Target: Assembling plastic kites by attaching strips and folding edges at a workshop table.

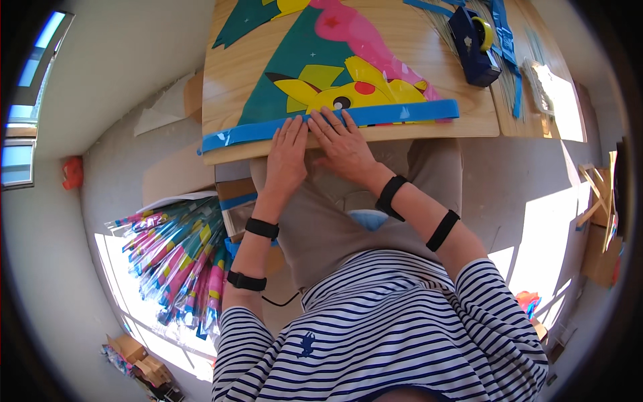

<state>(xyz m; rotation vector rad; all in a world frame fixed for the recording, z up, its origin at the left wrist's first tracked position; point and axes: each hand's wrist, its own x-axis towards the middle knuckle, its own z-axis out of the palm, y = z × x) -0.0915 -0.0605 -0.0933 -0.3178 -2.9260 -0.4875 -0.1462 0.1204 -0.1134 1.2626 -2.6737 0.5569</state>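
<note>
Grey floor, sunlit; bundle of colourful rolled sheets (177, 258) at 8 o'clock. Left hand (287, 155) and right hand (345, 144) flat, fingers spread, pressing blue tape strip (402, 112) along wooden board (231, 80) edge, centre. Tape dispenser (474, 41) at 1 o'clock.

Blue tape dispenser (475, 45) at table's far side; colourful bundle, perhaps kites (179, 258), on floor.
</note>
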